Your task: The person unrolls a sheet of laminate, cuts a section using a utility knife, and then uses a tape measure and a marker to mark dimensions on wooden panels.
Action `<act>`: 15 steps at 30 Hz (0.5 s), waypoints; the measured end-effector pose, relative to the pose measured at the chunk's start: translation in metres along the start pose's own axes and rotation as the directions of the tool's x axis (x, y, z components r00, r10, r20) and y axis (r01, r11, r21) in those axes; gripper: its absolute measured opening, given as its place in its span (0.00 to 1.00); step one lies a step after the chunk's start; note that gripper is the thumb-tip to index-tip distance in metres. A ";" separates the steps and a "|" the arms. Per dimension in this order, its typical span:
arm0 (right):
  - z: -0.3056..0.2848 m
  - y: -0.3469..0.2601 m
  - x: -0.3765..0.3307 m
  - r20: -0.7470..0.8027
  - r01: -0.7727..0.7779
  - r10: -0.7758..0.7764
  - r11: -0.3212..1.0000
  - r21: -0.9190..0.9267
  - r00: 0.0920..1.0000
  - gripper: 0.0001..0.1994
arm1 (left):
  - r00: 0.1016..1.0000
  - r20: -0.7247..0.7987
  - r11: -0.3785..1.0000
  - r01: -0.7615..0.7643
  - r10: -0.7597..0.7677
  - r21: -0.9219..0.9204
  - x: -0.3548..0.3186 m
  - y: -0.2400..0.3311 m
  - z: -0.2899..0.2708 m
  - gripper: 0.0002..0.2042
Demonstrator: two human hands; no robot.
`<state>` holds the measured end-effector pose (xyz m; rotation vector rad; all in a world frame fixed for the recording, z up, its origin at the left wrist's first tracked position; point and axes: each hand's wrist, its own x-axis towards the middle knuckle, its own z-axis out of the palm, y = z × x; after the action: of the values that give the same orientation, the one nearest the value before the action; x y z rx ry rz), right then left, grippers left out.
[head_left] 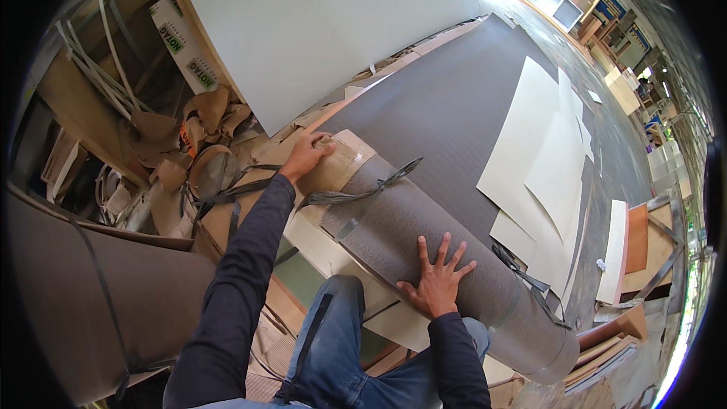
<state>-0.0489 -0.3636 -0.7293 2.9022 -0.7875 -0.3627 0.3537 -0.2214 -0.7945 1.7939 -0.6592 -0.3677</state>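
Observation:
A thick brown-grey roll of sheet material (409, 216) lies slantwise before me, its surface finely textured. Dark plastic strips are tied round it, one strip (363, 189) near the far left end and another strip (530, 284) toward the near right end. Brown packing tape (350, 160) covers the far left end. There my left hand (307, 155) grips the rim, fingers curled over the end. My right hand (439, 279) rests on the middle of the roll with its fingers spread. The inside of the roll is hidden.
Beyond the roll lie a large dark sheet (447, 113) and several cream sheets (541, 159). A big pale panel (326, 23) leans at the back. Another brown roll (113, 295) is at my left, below scraps of torn cardboard (212, 110). Wooden offcuts (606, 352) lie at the right.

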 end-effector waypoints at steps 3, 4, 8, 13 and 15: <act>0.000 0.001 -0.002 0.016 -0.003 0.003 1.000 -0.001 1.000 0.57 | 0.992 -0.078 0.973 -0.076 0.095 0.216 -0.001 0.016 0.004 0.13; 0.000 0.001 -0.002 0.015 -0.009 0.009 1.000 -0.006 1.000 0.57 | 0.983 -0.093 0.937 -0.123 0.161 0.326 -0.004 0.026 0.005 0.11; 0.004 -0.001 -0.004 0.016 -0.010 0.010 1.000 -0.021 1.000 0.55 | 0.916 0.156 0.776 -0.397 0.370 0.490 -0.012 0.052 -0.001 0.13; 0.003 -0.005 -0.005 0.012 0.000 0.000 1.000 -0.013 1.000 0.56 | 0.972 0.198 0.458 -0.233 0.124 0.858 -0.004 0.090 0.039 0.26; 0.004 -0.002 -0.006 0.004 0.000 0.001 1.000 -0.010 1.000 0.56 | 0.981 0.186 0.493 -0.188 0.053 0.850 -0.008 0.092 0.055 0.29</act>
<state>-0.0535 -0.3587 -0.7323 2.8930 -0.7848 -0.3715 0.2941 -0.2783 -0.7258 2.6858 -1.2152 -0.0209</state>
